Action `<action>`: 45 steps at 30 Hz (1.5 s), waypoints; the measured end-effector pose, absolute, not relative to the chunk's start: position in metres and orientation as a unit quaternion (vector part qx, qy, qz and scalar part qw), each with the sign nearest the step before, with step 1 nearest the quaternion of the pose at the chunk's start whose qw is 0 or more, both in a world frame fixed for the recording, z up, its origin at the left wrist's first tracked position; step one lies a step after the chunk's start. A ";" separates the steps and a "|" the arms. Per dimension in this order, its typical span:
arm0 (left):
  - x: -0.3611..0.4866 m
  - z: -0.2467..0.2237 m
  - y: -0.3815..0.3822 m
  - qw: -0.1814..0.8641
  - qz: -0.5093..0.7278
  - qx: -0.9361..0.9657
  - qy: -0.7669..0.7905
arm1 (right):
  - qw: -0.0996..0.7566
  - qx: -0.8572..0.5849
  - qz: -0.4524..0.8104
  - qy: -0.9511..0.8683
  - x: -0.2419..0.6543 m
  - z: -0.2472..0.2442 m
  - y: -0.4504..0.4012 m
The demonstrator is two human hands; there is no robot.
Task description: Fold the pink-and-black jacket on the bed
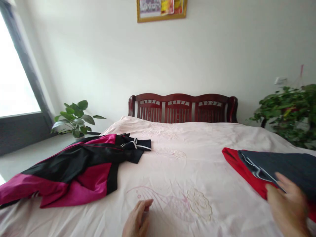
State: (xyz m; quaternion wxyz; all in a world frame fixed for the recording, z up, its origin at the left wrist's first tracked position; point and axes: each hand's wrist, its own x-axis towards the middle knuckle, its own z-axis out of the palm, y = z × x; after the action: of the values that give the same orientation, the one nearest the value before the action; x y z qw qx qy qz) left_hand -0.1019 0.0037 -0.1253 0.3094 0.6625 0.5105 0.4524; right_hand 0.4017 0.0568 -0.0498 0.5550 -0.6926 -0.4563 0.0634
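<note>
Left hand (pixel 138 219) low at center, fingers together and curled, pointing up and slightly right. Right hand (pixel 287 200) at lower right, slightly blurred, fingers angled up-left.

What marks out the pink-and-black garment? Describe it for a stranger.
On the pale bedcover, go left, toward the potted plant. The garment sprawls there, magenta and black with white stripes, unlike the folded red and blue clothes at right.

Bare left hand (pixel 138 218): slim fingers, rounded knuckles, cropped at bottom edge of view. Bare right hand (pixel 287 200): motion-blurred, bare down to wrist, fine detail unreadable.
</note>
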 end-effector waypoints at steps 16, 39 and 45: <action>-0.094 -0.098 0.000 0.282 0.372 0.697 0.544 | 0.273 -0.635 -0.058 -0.721 0.158 -0.134 0.053; -0.100 -0.108 0.006 0.305 0.390 0.676 0.546 | 0.286 -0.603 -0.103 -0.737 0.160 -0.140 0.054; -0.103 -0.126 0.012 0.373 0.477 0.609 0.513 | 0.291 -0.599 -0.071 -0.743 0.163 -0.138 0.054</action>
State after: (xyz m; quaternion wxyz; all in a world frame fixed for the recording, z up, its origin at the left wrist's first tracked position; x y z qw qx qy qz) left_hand -0.1027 0.0122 -0.1260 0.3726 0.6088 0.5133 0.4765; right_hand 0.1632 0.0537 -0.1382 0.2906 -0.5987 -0.7431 -0.0708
